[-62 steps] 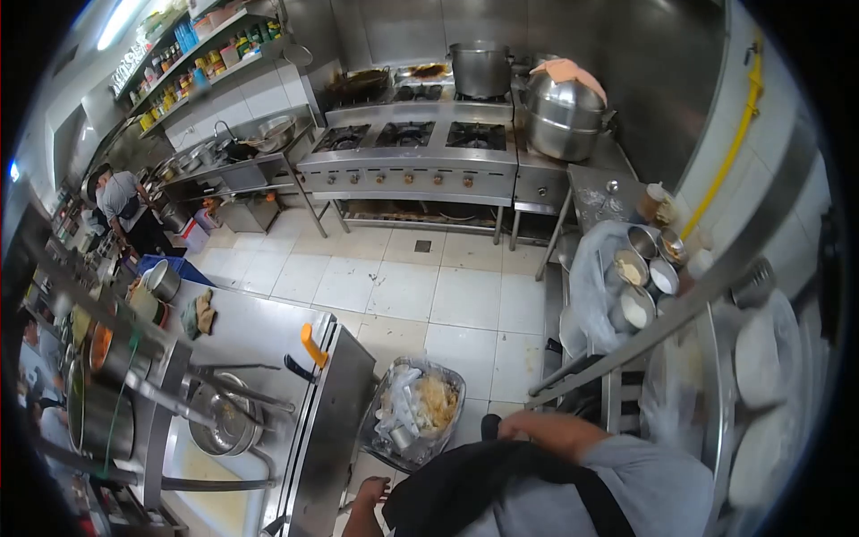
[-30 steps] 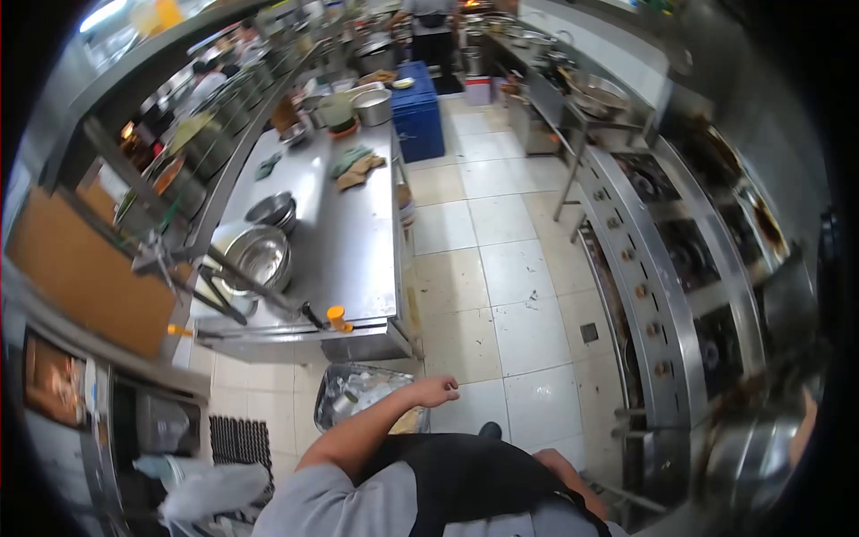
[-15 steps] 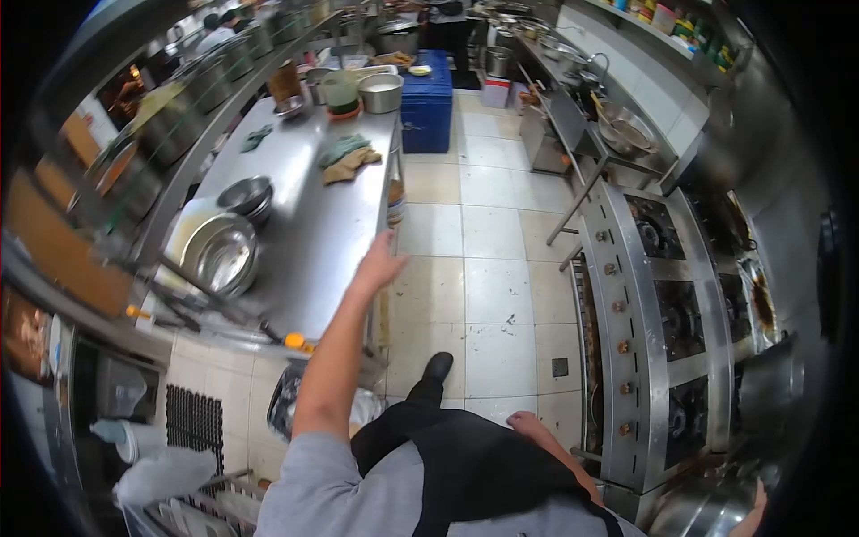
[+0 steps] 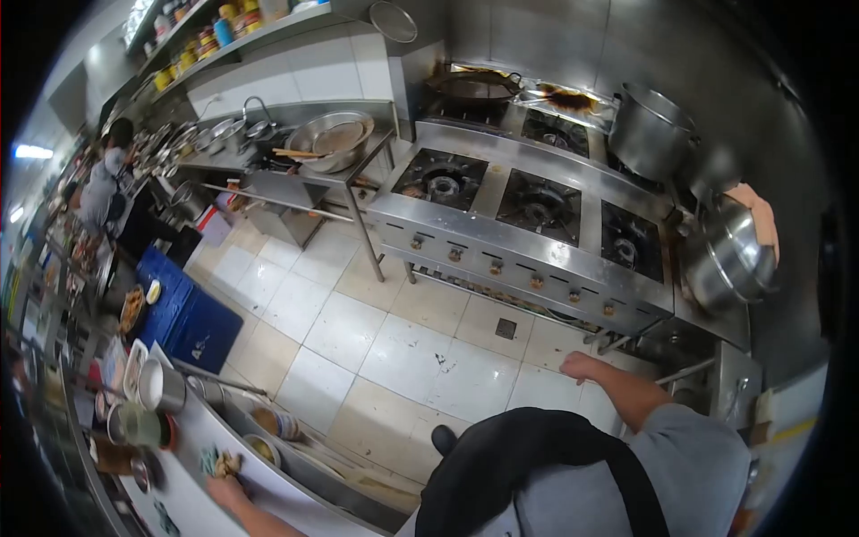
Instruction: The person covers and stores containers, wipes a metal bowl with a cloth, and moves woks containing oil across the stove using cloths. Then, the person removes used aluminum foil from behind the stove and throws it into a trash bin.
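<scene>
At the lower left, my left hand [image 4: 228,492] is over the steel worktable [image 4: 201,438], its fingers closed on a bunched tan cloth [image 4: 229,464]. A green cloth [image 4: 208,461] lies against the tan one. My right hand [image 4: 582,365] hangs over the tiled floor in front of the stove [image 4: 528,237], fingers curled in and nothing visible in them. Its nearest neighbour is the stove's lower front edge, which it does not touch.
A blue cooler box [image 4: 201,327] stands past the table's end. A large pot [image 4: 649,130] sits on the back of the stove, steamer pots [image 4: 729,251] at its right. A wide metal bowl [image 4: 327,143] rests on the side counter. Another person [image 4: 112,192] stands at the far left.
My view has swung right toward the stove. My left hand, earlier open above the table's edge, has come down onto the tan cloth and closed on it.
</scene>
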